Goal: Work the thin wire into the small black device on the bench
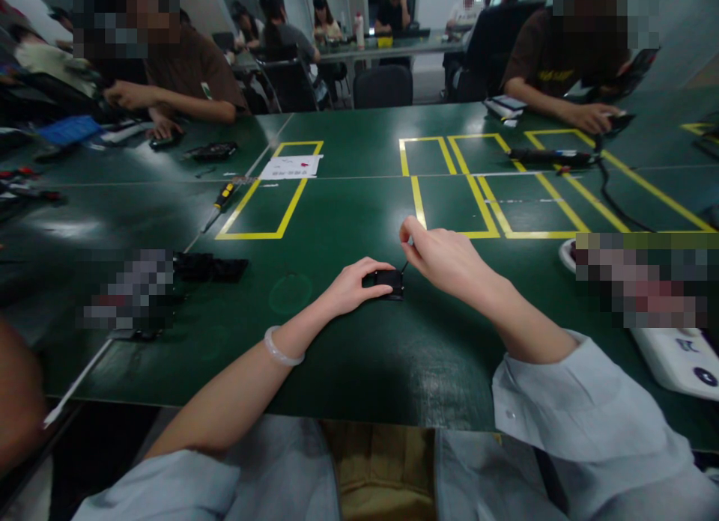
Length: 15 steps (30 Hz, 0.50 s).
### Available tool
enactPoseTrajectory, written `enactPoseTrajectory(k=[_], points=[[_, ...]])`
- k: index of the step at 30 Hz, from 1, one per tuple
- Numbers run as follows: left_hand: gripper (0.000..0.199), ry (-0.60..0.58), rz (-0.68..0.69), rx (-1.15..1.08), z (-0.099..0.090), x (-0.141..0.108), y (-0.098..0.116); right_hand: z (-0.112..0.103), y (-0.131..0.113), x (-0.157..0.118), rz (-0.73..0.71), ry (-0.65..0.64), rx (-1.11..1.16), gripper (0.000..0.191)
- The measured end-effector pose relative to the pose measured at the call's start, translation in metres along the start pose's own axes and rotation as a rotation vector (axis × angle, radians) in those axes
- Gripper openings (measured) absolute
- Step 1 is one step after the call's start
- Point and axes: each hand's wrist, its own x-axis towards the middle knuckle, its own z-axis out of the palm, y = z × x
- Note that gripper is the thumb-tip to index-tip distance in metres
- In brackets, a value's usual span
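Observation:
On the green table in front of me lies a small black boxy part point(389, 282). My left hand point(359, 285) grips it from the left, thumb on its near side and fingers over its far edge. A pale bangle point(284, 347) circles the left wrist. Just to the right, my right hand point(435, 255) is raised a little, its fingers pinched together. A thin dark rod point(404, 267) runs from beneath these fingers down to the part's right corner. Its upper end is hidden by the hand, and its exact kind cannot be made out.
Yellow tape outlines point(416, 199) mark the table beyond my hands. A yellow-and-black screwdriver point(223, 199) and a paper sheet point(292, 166) lie at the far left. A white device point(671, 356) stands at right. Two people work across the table; a black cable point(610, 195) trails at right.

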Motion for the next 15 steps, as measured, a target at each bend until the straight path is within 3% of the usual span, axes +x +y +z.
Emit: enactPoseTrajectory(k=[15], points=[[0.041, 0.001, -0.011, -0.004, 0.0010, -0.0004, -0.0008, -0.0021, -0.0021, -0.0013, -0.017, 0.010, 0.022, 0.030]])
